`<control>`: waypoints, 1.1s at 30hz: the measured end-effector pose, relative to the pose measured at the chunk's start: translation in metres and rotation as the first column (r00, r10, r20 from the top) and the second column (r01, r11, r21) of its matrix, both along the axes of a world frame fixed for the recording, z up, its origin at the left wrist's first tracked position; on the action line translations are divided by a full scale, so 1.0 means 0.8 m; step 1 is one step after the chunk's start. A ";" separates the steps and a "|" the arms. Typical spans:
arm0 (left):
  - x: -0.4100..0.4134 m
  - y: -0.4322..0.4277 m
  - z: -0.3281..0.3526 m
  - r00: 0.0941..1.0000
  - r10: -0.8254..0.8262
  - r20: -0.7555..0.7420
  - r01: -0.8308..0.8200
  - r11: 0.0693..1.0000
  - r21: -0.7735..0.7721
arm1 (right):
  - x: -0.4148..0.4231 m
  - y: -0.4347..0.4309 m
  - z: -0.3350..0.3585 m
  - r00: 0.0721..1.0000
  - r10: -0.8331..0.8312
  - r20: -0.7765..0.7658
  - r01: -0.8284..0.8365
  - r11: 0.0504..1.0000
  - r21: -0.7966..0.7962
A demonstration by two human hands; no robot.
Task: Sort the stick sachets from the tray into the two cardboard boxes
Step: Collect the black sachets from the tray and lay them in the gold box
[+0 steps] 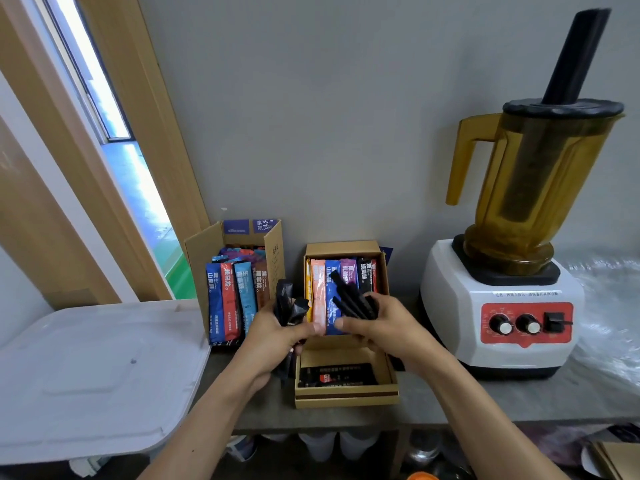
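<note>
Two cardboard boxes stand on the grey counter against the wall. The left box [202, 258] holds upright blue, red and brown stick sachets [228, 299]. The right box [346, 393] holds orange, pink, blue, purple and black sachets [320, 289] at its far end and one black sachet [337, 374] lying flat near its front. My left hand [277, 341] grips a bundle of black stick sachets [289, 303] between the boxes. My right hand [377, 323] grips several black stick sachets [349, 296], fanned out over the right box.
A white blender base with an amber jug [498, 299] stands right of the boxes. A translucent white lid [93, 368] lies at the left, over the counter's edge. Plastic wrap [609, 306] lies at the far right. Cups sit on a shelf below.
</note>
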State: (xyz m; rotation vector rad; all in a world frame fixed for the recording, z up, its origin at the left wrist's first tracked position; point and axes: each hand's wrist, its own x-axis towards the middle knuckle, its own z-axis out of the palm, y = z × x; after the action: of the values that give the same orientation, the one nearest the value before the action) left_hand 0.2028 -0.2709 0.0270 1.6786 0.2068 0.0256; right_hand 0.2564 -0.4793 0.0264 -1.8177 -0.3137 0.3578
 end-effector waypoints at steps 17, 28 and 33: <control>0.004 -0.022 0.024 0.937 -0.347 -0.049 0.349 0.935 0.065 | 0.000 -0.002 0.015 0.996 -0.072 0.050 0.063 0.985 0.160; 0.001 -0.005 0.019 0.938 -0.327 -0.115 0.301 0.933 -0.199 | 0.000 -0.001 -0.002 0.972 -0.228 0.061 0.207 0.946 0.249; -0.001 -0.001 0.019 0.960 -0.271 -0.067 0.274 0.961 0.044 | -0.004 -0.008 -0.003 0.973 -0.201 0.109 0.178 0.964 0.196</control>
State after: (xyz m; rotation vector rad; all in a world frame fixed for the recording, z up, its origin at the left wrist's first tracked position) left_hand 0.2017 -0.2716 0.0424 1.7490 0.0183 -0.2292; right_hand 0.2532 -0.4860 0.0244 -1.6730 -0.2498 0.0746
